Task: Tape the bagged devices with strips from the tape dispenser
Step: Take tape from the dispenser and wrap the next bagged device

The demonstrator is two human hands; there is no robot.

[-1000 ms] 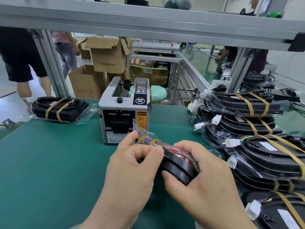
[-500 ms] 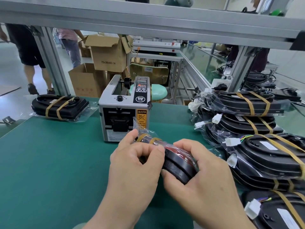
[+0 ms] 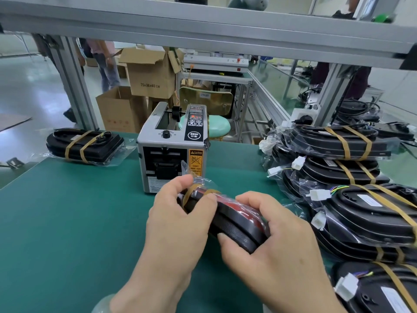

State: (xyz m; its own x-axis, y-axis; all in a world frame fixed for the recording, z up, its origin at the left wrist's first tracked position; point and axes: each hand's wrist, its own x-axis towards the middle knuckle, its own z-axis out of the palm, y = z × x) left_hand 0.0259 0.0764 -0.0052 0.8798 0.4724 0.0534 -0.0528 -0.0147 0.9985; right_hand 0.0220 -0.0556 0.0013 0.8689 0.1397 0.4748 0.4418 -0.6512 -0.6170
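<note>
1. From the head view, both hands are closed on one bagged device (image 3: 237, 224). The left hand (image 3: 180, 222) curls round its far end with the thumb on the tan strips (image 3: 191, 191), and the right hand (image 3: 270, 245) wraps its near end. The device sits between them, tilted on edge (I can't tell whether it touches the mat (image 3: 67, 222)).
2. The bag looks loose and shiny. If the thumb rubs a strip down over slack film, I'd expect a crease or a lifted end, and the wrap won't hold tight.
3. That same slick film could let the device slide inside the grip. A squeeze on plastic alone might let it twist out toward the mat.
4. The dispenser (image 3: 171, 150) stands just beyond the left hand, and a corner of the bag pokes up in front of its caution label. Pushing forward could snag that film at the slot, or bring fingers too near the cutter.
5. The pile (image 3: 361, 211) of taped devices lies close to the right of the right hand, with white plugs (image 3: 318, 195) sticking out. A wide swing that way could catch a plug or nudge the pile.
</note>
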